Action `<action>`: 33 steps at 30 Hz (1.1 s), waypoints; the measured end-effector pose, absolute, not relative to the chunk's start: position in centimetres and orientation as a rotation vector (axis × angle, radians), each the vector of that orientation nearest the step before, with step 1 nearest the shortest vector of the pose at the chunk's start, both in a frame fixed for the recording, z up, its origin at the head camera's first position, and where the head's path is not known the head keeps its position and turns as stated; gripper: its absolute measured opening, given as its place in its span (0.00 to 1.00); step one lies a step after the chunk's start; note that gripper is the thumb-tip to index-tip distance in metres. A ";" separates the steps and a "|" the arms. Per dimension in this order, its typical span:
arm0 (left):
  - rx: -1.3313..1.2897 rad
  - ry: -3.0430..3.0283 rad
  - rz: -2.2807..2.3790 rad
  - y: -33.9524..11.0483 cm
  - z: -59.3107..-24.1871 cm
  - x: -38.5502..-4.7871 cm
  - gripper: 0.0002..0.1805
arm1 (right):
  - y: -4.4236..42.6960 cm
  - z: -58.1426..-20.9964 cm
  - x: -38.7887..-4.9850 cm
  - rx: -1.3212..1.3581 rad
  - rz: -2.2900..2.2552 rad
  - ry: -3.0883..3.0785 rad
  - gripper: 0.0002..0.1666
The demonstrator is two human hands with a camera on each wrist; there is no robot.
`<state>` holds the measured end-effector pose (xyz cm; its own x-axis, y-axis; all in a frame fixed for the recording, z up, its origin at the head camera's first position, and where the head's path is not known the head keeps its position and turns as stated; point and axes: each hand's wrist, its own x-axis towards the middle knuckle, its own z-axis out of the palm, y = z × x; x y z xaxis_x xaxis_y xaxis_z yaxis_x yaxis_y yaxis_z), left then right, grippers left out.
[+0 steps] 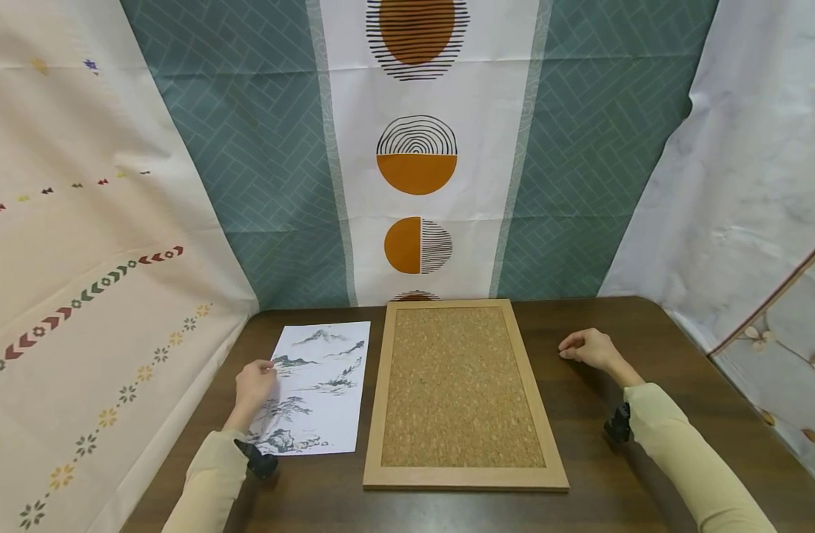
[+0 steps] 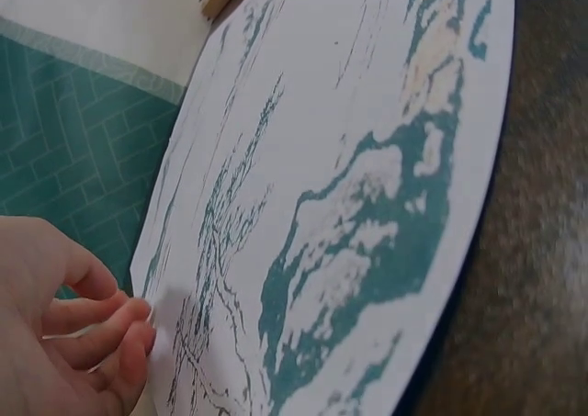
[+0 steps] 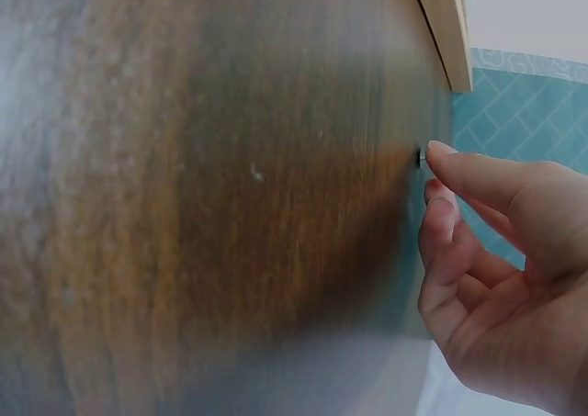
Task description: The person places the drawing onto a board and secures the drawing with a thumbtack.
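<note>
Patterned cloth [image 1: 417,155] hangs behind a dark brown table [image 1: 320,500]. Work looks barely begun, most of it left: the printed picture [image 1: 323,403] lies flat just left of the bare corkboard [image 1: 463,385]. Well apart, the left hand [image 1: 255,383] curls by the picture's left edge, its grip unclear; the right hand [image 1: 590,348] seems to pinch a small shiny thing [image 3: 423,157].

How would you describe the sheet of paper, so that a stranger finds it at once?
On the dark wooden table, find the framed cork board. Just left of it lies a white sheet; unlike the plain board, it shows mountains and trees.
</note>
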<state>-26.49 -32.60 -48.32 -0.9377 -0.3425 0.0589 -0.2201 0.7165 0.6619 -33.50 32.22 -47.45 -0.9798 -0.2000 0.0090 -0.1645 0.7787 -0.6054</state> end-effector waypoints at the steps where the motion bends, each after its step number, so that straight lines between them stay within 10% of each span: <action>1: 0.477 -2.743 -1.018 -32.6 -48.4 -26.4 0.21 | 32.2 -47.5 -33.5 -0.304 -0.975 2.916 0.10; 15: 0.767 -2.848 -0.952 -32.5 -47.5 -25.4 0.31 | 32.3 -48.0 -33.6 -0.313 -0.928 2.969 0.07; 33: 0.635 -2.820 -0.946 -33.7 -47.5 -25.3 0.21 | 32.3 -47.7 -33.6 -0.346 -0.992 3.136 0.07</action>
<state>-25.33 -33.66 -47.52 -0.9081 -0.4171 -0.0367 -0.3547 0.7200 0.5965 -33.60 32.25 -47.72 -0.9645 -0.1477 0.2191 -0.2468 0.7997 -0.5473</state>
